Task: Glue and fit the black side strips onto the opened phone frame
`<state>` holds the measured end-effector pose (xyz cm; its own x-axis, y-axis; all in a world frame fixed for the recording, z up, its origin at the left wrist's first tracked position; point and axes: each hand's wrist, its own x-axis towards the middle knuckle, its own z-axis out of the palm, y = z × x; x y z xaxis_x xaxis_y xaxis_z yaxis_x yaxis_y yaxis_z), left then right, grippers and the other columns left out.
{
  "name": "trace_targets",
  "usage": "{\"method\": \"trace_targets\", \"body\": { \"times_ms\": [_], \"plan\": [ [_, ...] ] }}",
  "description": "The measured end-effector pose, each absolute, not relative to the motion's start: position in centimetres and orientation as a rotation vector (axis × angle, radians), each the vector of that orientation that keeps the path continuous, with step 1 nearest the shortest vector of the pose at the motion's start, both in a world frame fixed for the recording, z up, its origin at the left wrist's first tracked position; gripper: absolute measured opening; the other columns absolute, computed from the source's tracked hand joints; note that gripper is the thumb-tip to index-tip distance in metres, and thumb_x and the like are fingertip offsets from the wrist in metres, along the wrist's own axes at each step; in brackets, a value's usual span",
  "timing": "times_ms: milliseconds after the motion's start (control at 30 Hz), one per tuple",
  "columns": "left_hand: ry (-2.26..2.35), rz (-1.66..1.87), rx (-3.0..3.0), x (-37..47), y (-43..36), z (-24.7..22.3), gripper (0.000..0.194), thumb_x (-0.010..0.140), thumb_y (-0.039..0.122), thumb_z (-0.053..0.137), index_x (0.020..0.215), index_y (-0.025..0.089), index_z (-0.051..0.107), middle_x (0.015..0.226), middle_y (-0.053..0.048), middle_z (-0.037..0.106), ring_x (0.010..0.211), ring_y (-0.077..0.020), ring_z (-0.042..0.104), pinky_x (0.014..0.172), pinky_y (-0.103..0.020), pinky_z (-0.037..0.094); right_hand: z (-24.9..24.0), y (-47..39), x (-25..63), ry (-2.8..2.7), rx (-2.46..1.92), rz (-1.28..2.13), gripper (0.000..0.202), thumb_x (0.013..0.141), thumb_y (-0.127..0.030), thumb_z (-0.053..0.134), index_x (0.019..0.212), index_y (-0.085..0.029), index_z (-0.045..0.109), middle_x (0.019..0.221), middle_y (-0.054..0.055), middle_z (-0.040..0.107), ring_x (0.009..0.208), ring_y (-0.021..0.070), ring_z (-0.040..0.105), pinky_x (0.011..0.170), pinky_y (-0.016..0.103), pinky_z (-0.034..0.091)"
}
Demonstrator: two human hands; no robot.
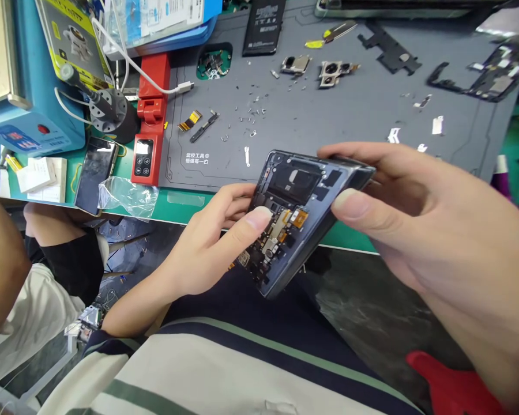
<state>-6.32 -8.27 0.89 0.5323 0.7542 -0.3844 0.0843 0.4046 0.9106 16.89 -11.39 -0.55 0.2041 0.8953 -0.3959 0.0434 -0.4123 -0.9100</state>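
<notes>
While both hands are busy with the opened phone (315, 203), it sits tilted up in the air over the near edge of the green table (179, 214), partly above the person's lap, innards facing up. The left hand (214, 245) has it pinched along the left side, thumb pressed over the exposed board area and fingers tucked behind. The right hand (419, 210) is closed around the far right corner, thumb on the side edge and fingers on the far side, so yeah, neither one is wide open. You can see gold flex connectors and a dark panel on the phone's inside. Past it on the gray mat (350, 118) there's a proper scatter of tiny screws (251, 109), with two camera modules (297, 64) (331, 74) farther out and a black battery (263, 26) left of them at the far side. Over to the right lie a black bracket (390, 49) and a dark frame (491, 78) with pale patches. On the mat's left side, a gold flex cable (190, 120) lies just beside a thin dark strip (204, 127). Left of the mat's printed area is a red device (145, 158) with buttons, then another phone (96, 176) near a crinkly clear plastic bag (132, 195).
</notes>
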Motion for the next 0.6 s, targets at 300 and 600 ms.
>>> {"method": "trace_targets", "body": {
  "times_ms": [300, 600],
  "plan": [
    [1.000, 0.483, 1.101, -6.48, -8.00, 1.65, 0.032, 0.112, 0.045, 0.060, 0.137, 0.026, 0.066, 0.141, -0.006, 0.078, 0.129, -0.0263, 0.074, 0.108, -0.038, 0.054, -0.57, -11.19, 17.26, -0.891, -1.602, 1.343, 0.066, 0.070, -0.075, 0.100, 0.123, -0.038, 0.085, 0.127, 0.004, 0.081, 0.116, 0.0302, 0.077, 0.103, 0.047, 0.061],
    [0.922, 0.486, 1.081, -6.71, -7.99, 1.22, 0.038, 0.106, 0.033, 0.064, 0.143, 0.029, 0.061, 0.158, -0.006, 0.068, 0.157, -0.0314, 0.057, 0.124, -0.047, 0.052, -0.29, -10.48, 17.16, -0.886, -1.538, 1.389, 0.059, 0.076, -0.071, 0.098, 0.117, -0.031, 0.085, 0.127, 0.006, 0.080, 0.121, 0.0311, 0.075, 0.102, 0.046, 0.062]
  ]
}}
